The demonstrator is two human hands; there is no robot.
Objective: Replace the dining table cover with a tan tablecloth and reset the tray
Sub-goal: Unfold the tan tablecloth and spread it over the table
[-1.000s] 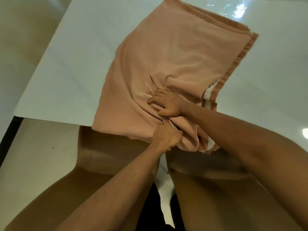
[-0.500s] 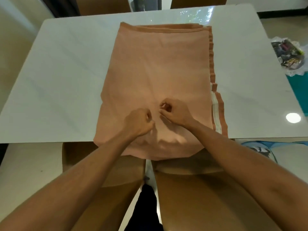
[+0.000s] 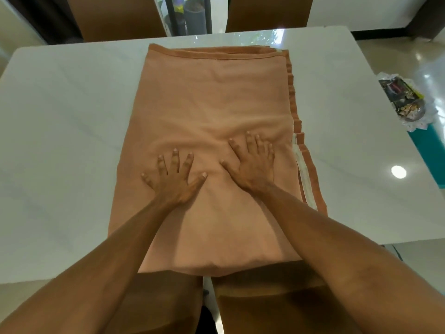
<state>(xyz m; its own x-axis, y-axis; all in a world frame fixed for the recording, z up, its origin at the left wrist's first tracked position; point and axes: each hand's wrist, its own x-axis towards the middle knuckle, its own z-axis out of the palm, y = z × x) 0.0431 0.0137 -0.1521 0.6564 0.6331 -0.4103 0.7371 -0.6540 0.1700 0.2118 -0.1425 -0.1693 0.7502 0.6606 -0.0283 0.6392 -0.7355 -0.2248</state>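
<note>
Folded tan tablecloth (image 3: pixel 212 97) lies on white worktop (image 3: pixel 67 116). Left hand (image 3: pixel 174 175) and right hand (image 3: pixel 252 162) press flat on it, fingers spread.

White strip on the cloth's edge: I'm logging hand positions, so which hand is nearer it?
Right. The right hand lies flat on the tablecloth, close to the white strip; the left hand lies flat farther off, on the right hand's other side.
</note>
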